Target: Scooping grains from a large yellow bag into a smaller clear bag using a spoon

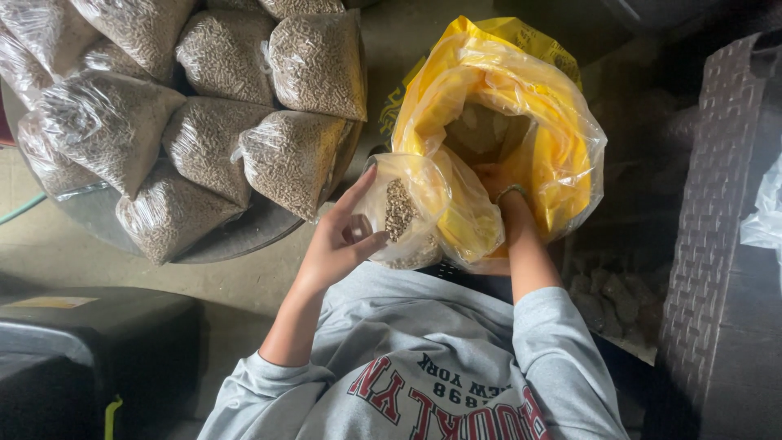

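Observation:
My left hand [340, 241] grips the rim of a small clear plastic bag [405, 210] that holds some brown pellets. Its mouth is held wide beside a large yellow sack [521, 98] lined with clear plastic and filled with the same pellets. My right hand [495, 181] reaches down inside the sack's mouth; only the wrist and part of the hand show behind the plastic, so its grasp is hidden.
A round metal tray [236, 236] at upper left carries several tied clear bags of pellets [204, 106]. A black case [90, 350] lies at lower left. A dark textured box [721, 244] stands at right, with white plastic [766, 212] on it.

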